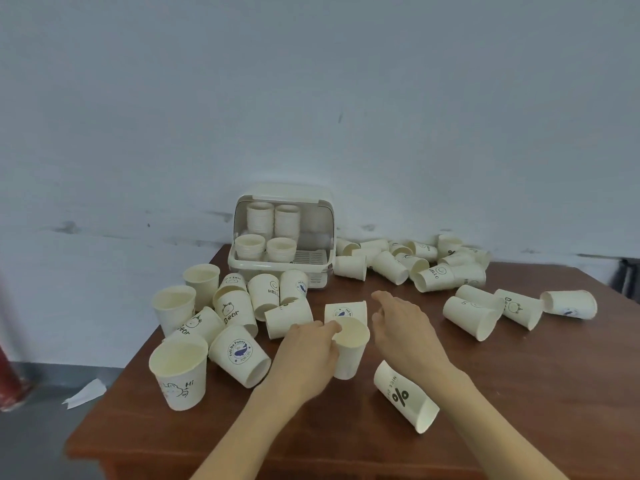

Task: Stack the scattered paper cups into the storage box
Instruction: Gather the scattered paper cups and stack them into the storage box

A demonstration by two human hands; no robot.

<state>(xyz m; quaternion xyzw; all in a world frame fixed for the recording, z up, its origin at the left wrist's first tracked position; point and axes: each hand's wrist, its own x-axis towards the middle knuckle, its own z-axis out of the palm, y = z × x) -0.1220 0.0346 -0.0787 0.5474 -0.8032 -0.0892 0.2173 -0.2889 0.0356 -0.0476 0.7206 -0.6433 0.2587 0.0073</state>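
Step in hand: gathering a stack. My left hand (308,355) grips an upright paper cup (349,348) at mid-surface (519,393); my right hand (401,323) hovers beside it, fingers relaxed, holding nothing. The whale-print cup (346,311) lies just behind. The storage box (282,233) at the back edge holds four stacks already. Next, I judge: nest the whale-print cup into the held one, mouths aligned.

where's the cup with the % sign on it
In the head view the cup with the % sign lies on its side on the table, near the front edge, just right of the right forearm and behind the right hand.
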